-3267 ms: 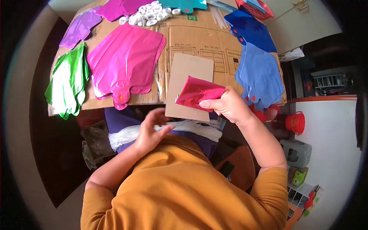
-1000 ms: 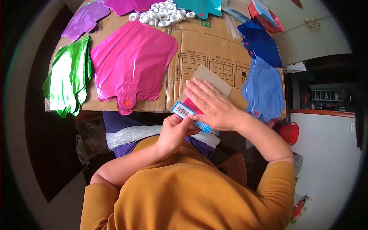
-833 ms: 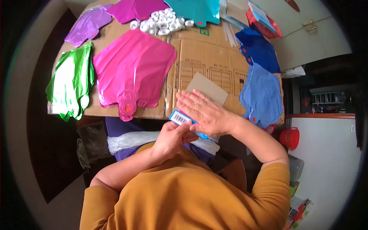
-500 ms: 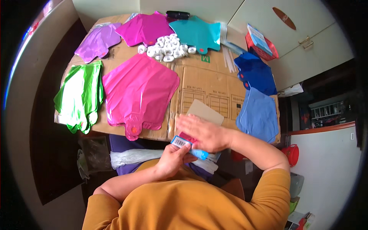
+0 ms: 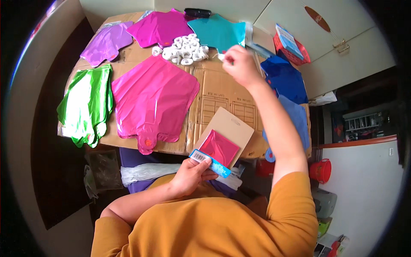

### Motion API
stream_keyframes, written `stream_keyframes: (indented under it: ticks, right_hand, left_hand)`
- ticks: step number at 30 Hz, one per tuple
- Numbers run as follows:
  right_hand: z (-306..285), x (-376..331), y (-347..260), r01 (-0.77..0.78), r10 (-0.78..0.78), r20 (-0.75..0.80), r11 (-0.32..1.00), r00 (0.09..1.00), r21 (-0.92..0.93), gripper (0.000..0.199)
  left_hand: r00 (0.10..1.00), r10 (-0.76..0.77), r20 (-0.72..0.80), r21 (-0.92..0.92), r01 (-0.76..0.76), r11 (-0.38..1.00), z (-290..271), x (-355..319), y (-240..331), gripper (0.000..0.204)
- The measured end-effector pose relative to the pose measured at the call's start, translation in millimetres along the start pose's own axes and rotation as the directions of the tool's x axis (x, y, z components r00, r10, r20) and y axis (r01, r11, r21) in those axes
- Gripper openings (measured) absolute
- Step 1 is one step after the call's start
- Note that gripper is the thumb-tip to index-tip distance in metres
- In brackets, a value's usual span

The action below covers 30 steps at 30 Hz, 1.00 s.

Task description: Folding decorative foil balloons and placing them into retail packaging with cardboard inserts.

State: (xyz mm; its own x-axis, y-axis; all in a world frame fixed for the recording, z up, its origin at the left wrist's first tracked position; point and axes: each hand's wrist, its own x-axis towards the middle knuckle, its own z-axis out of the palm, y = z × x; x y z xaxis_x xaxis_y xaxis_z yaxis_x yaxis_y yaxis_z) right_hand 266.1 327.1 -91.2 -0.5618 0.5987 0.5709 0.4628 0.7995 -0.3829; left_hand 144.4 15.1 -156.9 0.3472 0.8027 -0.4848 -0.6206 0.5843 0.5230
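While the left hand [image 5: 188,175] pinches low: its thumb lies on top and its fingers curl beneath, closed on the left part of a blue strip with a white barcode label [image 5: 218,168].
Beige card: a flat rectangular beige card with a slot at its far end [image 5: 224,118] slants across the near edge of the brown cardboard tabletop [image 5: 214,81], the blue strip at its near end.
Folded foil: a shiny pink folded foil square [image 5: 220,150] lies on the card, just beyond the strip.
Right hand: the right hand [image 5: 236,64] is stretched to the far side, fingertips drawn together at a small white coil [image 5: 221,56] with a loose tail; whether they grip it fully, I cannot tell.
White coils: a heap of white ring-shaped coils [image 5: 186,49] sits just left of that hand.
Foil shapes, left: a large pink foil stack [image 5: 154,98], with a green foil stack [image 5: 85,105] beside it and a lilac foil shape [image 5: 107,43] farther back.
Foil shapes, far: a magenta star-like sheet [image 5: 160,28] and a teal star-like sheet [image 5: 219,32].
Foil shapes, right: a dark blue stack [image 5: 287,79], beyond a light blue stack [image 5: 297,113] partly behind the forearm.
Lap: a white string bundle [image 5: 147,173] lies across it.
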Motion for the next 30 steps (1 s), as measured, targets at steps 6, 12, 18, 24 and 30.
stream_keyframes:
  ticks: [6, 12, 18, 24, 30]
  right_hand:
    - [-127, -85, -146, -0.614, 0.478, 0.468, 0.765, 0.743, 0.194, 0.001]
    - [-158, -99, -157, -0.542, 0.384, 0.768, 0.838, 0.513, -0.057, 0.016]
    - [-86, -112, -140, -0.642, 0.234, 0.926, 0.767, 0.296, 0.011, 0.011]
    - [-49, -141, -148, -0.867, 0.013, 0.927, 0.359, 0.376, 0.346, 0.027]
    - [-41, -143, -149, -0.922, 0.174, 0.926, 0.264, 0.336, 0.285, 0.025]
  left_hand:
    - [0.995, -0.016, 0.100, 0.095, 0.007, 0.995, -15, 0, -5, 0.030]
    - [0.981, -0.002, 0.195, 0.203, -0.038, 0.978, -29, -7, -5, 0.032]
    - [0.948, -0.023, 0.316, 0.378, -0.104, 0.920, -29, -14, -2, 0.026]
    - [0.964, 0.028, 0.265, 0.299, -0.109, 0.948, -39, -17, -9, 0.028]
    - [0.989, 0.113, 0.094, 0.111, -0.123, 0.986, -28, -20, -8, 0.026]
